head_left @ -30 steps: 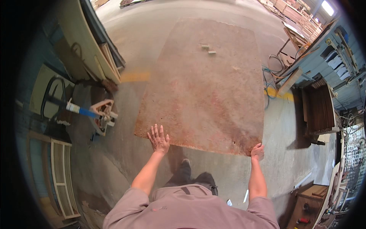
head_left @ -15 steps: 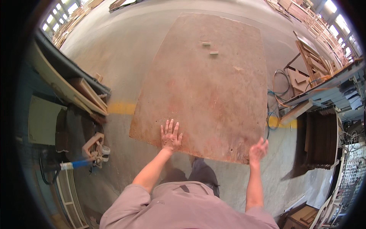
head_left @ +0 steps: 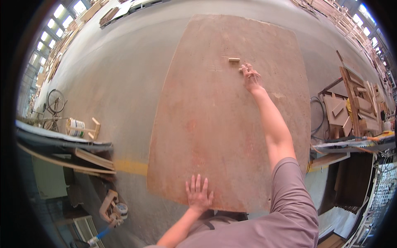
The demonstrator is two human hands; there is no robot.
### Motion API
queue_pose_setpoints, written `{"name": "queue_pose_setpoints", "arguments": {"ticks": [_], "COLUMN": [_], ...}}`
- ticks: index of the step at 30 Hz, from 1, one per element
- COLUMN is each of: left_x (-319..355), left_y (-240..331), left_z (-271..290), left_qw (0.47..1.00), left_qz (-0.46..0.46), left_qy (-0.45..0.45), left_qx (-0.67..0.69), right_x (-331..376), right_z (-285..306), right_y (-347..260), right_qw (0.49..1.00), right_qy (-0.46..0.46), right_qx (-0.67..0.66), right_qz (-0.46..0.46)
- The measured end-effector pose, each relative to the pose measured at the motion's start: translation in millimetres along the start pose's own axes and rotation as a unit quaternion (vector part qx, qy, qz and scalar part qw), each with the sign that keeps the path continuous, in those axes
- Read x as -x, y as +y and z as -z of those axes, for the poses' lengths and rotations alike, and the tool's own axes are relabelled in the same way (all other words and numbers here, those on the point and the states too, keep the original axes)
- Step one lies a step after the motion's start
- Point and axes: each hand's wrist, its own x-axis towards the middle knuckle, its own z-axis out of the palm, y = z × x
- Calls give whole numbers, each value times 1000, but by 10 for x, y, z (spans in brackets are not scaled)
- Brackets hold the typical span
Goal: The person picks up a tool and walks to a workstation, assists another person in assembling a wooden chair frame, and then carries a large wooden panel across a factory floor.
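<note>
A large reddish-brown board (head_left: 219,124) lies flat on the grey concrete floor (head_left: 124,82) and fills the middle of the frame, its near edge at the lower centre and its far edge at the top.

The left hand (head_left: 198,193) rests palm down on the board just inside that near edge, at the lower centre. Its grip is spread, fingers fanned apart and flat on the surface, holding nothing.

The right hand (head_left: 250,76) is stretched far out, the bare arm running from the pink sleeve (head_left: 289,198) at the lower right up to the upper centre of the frame. Its fingertips touch a small wood block (head_left: 240,70) that lies on the board; the block is mostly hidden by the fingers. The fingers are loosely extended, but whether the grip is pinching the block or only touching it cannot be told. A second small block (head_left: 234,60) lies on the board just above and to the left of the hand, apart from it.

A yellow line (head_left: 130,167) crosses the floor at the left of the board. At the left of the frame stand a bicycle (head_left: 53,101), a can (head_left: 76,127) by a small wooden frame, and stacked planks (head_left: 82,159). At the right edge stand wooden frames (head_left: 351,103) and a dark cable (head_left: 318,115) on the floor.
</note>
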Motion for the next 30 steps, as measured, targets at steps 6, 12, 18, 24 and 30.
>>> {"name": "queue_pose_setpoints", "arguments": {"ticks": [6,12,18,24,30], "left_x": [-1581,-3385,-5043,-6872,-8673], "left_y": [-168,-96,31,251,410], "left_z": [133,-71,311,262,-57], "left_qw": [999,997,995,988,981], "left_qz": [-1,-78,-61,-125,-187], "left_qy": [-19,17,49,57,43], "left_qx": [-34,-23,-70,-66,-22], "right_x": [-2145,-3595,-3812,-2269,-1581], "right_z": [-866,-1540,-1030,-448,-200], "right_y": [717,1242,1856,3728,4563], "right_qw": [995,995,913,798,814], "right_qy": [97,89,154,114,160], "right_qx": [25,40,-333,-313,33], "right_qz": [7,20,-181,-501,-557]}}
